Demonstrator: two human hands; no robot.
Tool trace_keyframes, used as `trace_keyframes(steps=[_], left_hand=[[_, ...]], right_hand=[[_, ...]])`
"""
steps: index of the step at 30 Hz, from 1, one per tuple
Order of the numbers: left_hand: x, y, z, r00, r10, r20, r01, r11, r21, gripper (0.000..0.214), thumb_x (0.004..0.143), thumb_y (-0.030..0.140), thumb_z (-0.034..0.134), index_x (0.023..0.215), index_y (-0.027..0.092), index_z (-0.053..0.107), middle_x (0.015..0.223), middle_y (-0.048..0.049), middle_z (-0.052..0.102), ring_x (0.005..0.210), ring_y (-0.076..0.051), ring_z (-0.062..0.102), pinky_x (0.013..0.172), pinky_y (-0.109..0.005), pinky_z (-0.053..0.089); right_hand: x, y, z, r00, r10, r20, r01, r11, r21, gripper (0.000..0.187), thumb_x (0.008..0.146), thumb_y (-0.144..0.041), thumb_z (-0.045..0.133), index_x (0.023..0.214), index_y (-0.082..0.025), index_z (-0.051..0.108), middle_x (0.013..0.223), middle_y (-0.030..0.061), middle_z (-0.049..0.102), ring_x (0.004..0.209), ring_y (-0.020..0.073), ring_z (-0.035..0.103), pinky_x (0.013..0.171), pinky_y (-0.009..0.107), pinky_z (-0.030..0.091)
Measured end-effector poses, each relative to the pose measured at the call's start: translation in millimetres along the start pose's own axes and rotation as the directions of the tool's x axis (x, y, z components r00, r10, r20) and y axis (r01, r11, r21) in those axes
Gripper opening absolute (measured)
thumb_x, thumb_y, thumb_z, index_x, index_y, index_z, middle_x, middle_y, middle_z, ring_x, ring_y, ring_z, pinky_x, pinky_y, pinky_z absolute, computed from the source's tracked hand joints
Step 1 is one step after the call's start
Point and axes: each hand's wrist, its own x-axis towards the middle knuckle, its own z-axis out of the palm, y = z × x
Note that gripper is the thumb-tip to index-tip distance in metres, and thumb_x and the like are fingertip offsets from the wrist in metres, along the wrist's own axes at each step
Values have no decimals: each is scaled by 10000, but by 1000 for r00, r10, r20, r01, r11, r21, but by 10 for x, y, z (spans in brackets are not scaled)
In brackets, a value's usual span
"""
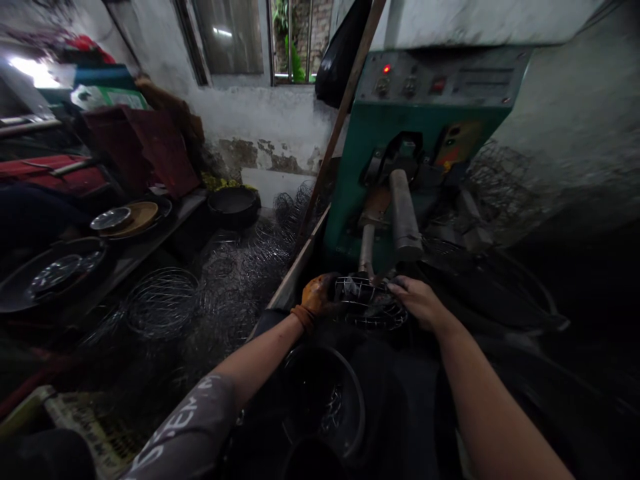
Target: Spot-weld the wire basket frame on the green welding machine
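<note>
A round wire basket point(373, 303) is held beneath the arms of a green spot welding machine point(350, 167). My left hand point(316, 297), in an orange glove, is closed on the basket's left side. On its right rim, my bare right hand point(413, 297) has thumb and fingers pinched together; whether a small part is also between them is too dark to tell. The machine's lower rod point(367, 247) ends right at the basket's upper edge, between my hands. Below the basket, near my lap, a dark bowl point(357, 387) contains small bent wire pieces point(333, 408).
The thick upper machine arm point(404, 217) juts toward me above the basket. Piled wire frames point(245, 267) cover the floor at left, near a round wire rack point(163, 303). Pans point(15, 293) stand on a low bench, and a yellow crate point(95, 427) sits at lower left.
</note>
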Motion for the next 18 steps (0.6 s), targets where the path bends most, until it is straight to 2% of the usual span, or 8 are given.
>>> trace_keyframes(steps=[6,12,18], left_hand=[[96,-7,37,999,-50,11,50,999,-2,806,687,326,880,1435,192,611,1336,-100,691,1236,-310,656,1081,-437,537],[127,-22,34,998,-56,27,58,997,-42,806,691,324,869,1442,207,601,1332,-91,691,1242,-301,650,1083,-436,540],[113,-47,97,999,-22,-26,19,996,-91,855,674,337,881,1461,193,581,1389,-104,661,1293,-298,625,1130,-439,515]], right_hand=[[91,20,14,999,36,-32,-35,999,26,299,912,-394,607,1047,-202,792,943,87,792,953,287,735,838,354,581],[125,56,11,997,75,-30,-75,997,-8,319,906,-412,623,1065,-189,787,1005,108,789,991,302,734,886,377,569],[140,61,15,997,64,-42,-63,998,11,372,848,-415,577,1023,-154,775,997,137,786,958,332,731,896,427,558]])
